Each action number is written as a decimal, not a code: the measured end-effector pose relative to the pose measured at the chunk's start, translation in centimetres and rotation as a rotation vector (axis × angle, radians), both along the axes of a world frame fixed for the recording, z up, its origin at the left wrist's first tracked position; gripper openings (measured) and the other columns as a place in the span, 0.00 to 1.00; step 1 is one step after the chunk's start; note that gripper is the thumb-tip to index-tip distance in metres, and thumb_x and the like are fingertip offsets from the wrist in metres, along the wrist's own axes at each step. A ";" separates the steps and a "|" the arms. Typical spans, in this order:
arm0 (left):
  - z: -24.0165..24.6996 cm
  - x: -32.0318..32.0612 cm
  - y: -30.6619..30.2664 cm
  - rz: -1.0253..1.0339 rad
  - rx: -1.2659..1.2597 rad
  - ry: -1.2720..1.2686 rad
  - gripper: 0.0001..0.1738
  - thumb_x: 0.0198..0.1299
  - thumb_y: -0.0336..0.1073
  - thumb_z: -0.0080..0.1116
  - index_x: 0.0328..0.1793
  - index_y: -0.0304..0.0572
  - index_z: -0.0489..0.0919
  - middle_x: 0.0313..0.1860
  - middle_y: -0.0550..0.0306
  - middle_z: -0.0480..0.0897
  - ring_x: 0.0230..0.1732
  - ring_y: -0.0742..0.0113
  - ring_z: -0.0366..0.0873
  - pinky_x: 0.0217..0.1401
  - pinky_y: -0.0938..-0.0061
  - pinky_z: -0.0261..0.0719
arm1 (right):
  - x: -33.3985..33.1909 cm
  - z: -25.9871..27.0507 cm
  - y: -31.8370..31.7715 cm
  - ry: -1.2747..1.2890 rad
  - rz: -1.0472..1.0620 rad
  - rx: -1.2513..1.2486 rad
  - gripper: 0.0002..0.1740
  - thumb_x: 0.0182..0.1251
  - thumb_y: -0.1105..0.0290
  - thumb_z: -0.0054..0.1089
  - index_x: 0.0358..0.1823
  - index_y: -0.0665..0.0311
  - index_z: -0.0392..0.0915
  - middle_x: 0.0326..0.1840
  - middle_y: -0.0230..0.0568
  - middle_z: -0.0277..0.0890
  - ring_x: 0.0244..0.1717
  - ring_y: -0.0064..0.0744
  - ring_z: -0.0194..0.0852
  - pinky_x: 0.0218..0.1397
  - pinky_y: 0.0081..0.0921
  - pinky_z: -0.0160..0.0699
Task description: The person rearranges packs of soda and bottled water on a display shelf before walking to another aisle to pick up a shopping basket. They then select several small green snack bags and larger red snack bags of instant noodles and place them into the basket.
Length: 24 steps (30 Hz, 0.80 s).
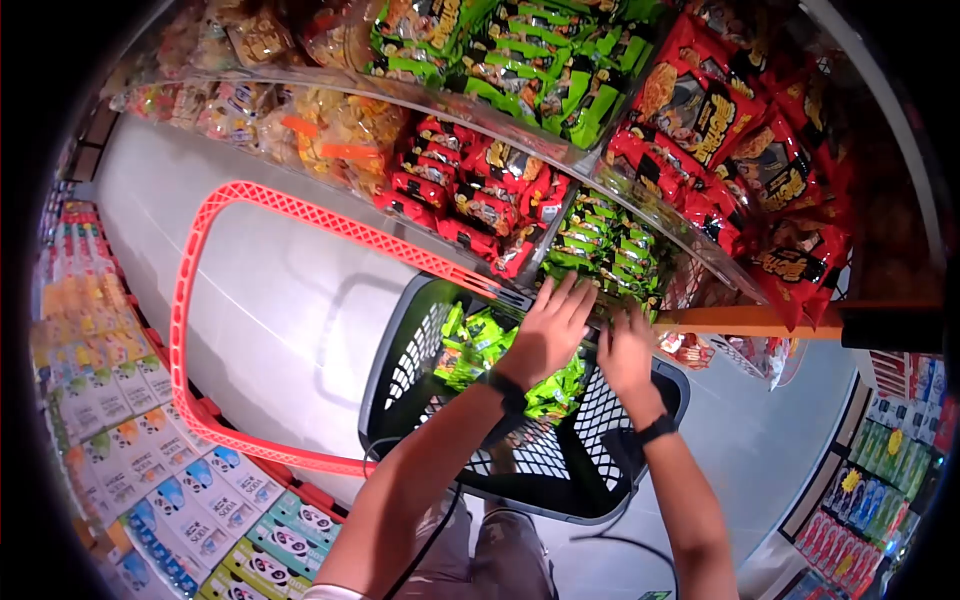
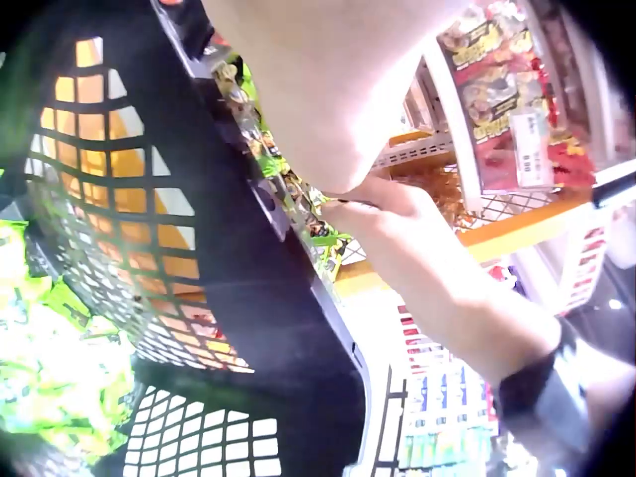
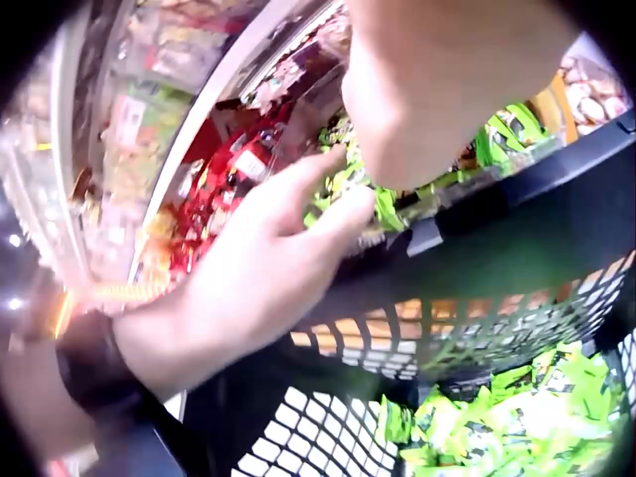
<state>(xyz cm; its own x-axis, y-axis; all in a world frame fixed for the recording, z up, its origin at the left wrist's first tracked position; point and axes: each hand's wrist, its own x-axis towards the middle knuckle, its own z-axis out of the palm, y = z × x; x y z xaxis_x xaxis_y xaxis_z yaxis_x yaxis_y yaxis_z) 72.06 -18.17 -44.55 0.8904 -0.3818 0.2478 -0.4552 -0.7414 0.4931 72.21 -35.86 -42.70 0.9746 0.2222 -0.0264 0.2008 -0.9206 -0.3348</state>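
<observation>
Both hands reach over the far rim of a black shopping basket (image 1: 530, 492) to small green snack packets (image 1: 610, 235) in the lower shelf bin. My left hand (image 1: 548, 335) lies with its fingers extended at the bin's near edge; in the right wrist view its thumb and forefinger stand apart against green packets (image 3: 383, 211). Close beside it, my right hand (image 1: 626, 352) points its parted fingers at the same packets, its fingertips partly hidden in the left wrist view. Inside the basket lies a heap of matching green packets (image 1: 480, 345).
The basket's red handle (image 1: 180, 330) extends left over the floor. Red snack packets (image 1: 480, 190) fill the neighbouring bin, with larger red bags (image 1: 700, 100) above. An orange bar (image 1: 740, 320) runs right of the bins. Boxed drinks (image 1: 200, 500) line the lower left.
</observation>
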 end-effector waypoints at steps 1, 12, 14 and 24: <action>1.5 -0.8 1.5 -0.025 -0.024 0.037 0.34 0.64 0.42 0.59 0.74 0.36 0.68 0.74 0.48 0.68 0.80 0.47 0.57 0.80 0.45 0.51 | -1.9 0.9 0.8 -0.023 0.007 0.116 0.15 0.61 0.75 0.58 0.50 0.70 0.77 0.65 0.63 0.68 0.61 0.62 0.69 0.69 0.55 0.65; 3.7 4.0 14.6 0.282 0.250 -0.092 0.08 0.61 0.36 0.61 0.40 0.42 0.76 0.36 0.53 0.80 0.42 0.52 0.73 0.50 0.60 0.67 | -7.9 1.7 6.8 0.055 -0.058 0.266 0.15 0.64 0.75 0.59 0.53 0.65 0.76 0.72 0.58 0.61 0.71 0.63 0.61 0.76 0.63 0.52; 3.2 5.1 14.9 0.283 0.302 -0.165 0.07 0.62 0.39 0.61 0.38 0.46 0.78 0.31 0.57 0.81 0.40 0.56 0.76 0.48 0.63 0.68 | -5.5 2.7 9.7 -0.003 -0.084 0.333 0.16 0.64 0.75 0.59 0.53 0.63 0.76 0.72 0.56 0.61 0.70 0.63 0.61 0.77 0.63 0.52; 3.8 6.7 15.8 0.111 0.354 0.151 0.18 0.54 0.31 0.57 0.52 0.41 0.76 0.46 0.52 0.82 0.49 0.55 0.81 0.47 0.58 0.77 | 10.6 5.6 18.9 -0.416 -0.068 0.133 0.23 0.67 0.71 0.59 0.64 0.61 0.74 0.72 0.52 0.66 0.59 0.55 0.76 0.65 0.45 0.74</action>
